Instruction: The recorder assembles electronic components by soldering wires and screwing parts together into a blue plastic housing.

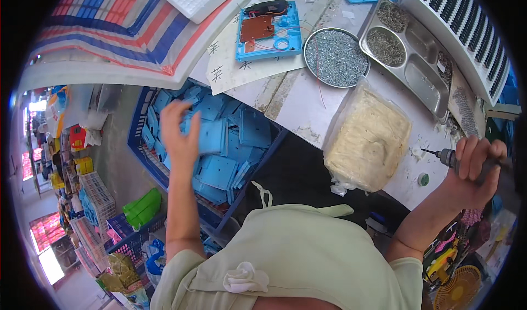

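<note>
My left hand (181, 131) is over a blue plastic crate (144, 164) heaped with flat light-blue plastic housings (219, 170). Its fingers are apart and slightly blurred, and one housing lies right beside the thumb. At the right, my right hand (477, 164) is wrapped round a power screwdriver (447, 157) whose thin bit points left over the table edge. On the table, an opened blue housing (269, 31) holds a brown circuit board, a dark part and thin red wires. A round metal dish (336, 56) full of small screws stands to its right.
A plastic-wrapped beige block (369, 140) lies at the table's near edge. Behind it are a compartmented steel tray (428, 93) with small metal parts and a white rack (466, 30) with rows of black pieces. A striped sheet (121, 24) covers the far left. A small green roll (422, 179) is near the screwdriver.
</note>
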Available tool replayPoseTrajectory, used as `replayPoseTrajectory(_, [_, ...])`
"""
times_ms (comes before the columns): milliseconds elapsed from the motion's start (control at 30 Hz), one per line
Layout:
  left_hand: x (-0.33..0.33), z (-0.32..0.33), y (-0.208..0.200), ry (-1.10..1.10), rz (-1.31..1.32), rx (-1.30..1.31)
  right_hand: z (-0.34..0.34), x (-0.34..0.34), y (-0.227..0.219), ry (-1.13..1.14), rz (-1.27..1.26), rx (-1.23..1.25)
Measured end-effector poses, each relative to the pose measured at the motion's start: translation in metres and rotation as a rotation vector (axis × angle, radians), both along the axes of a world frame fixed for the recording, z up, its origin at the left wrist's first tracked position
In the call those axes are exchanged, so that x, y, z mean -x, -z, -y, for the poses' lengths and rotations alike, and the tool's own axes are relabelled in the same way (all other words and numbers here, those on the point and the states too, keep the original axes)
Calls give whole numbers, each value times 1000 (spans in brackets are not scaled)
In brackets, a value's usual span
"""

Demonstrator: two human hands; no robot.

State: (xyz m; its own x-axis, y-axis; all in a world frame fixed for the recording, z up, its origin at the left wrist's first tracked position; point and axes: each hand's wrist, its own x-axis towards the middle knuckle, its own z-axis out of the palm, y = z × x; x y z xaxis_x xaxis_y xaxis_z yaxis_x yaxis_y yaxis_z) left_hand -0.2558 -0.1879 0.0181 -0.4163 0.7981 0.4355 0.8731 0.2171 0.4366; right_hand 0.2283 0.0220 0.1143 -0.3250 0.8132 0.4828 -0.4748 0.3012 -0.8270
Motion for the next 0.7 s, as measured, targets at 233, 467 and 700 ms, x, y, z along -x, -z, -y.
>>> replayPoseTrajectory(233, [-12, -145, 19, 370, 164, 182, 16, 15, -10, 704, 332, -145])
replayPoseTrajectory(467, [-100, -110, -30, 585, 260, -70, 83, 55, 41, -393, 332, 618])
replayPoseTrajectory(700, [-174, -90, -19, 1070, 280, -11, 54, 50, 79, 22, -6, 771])
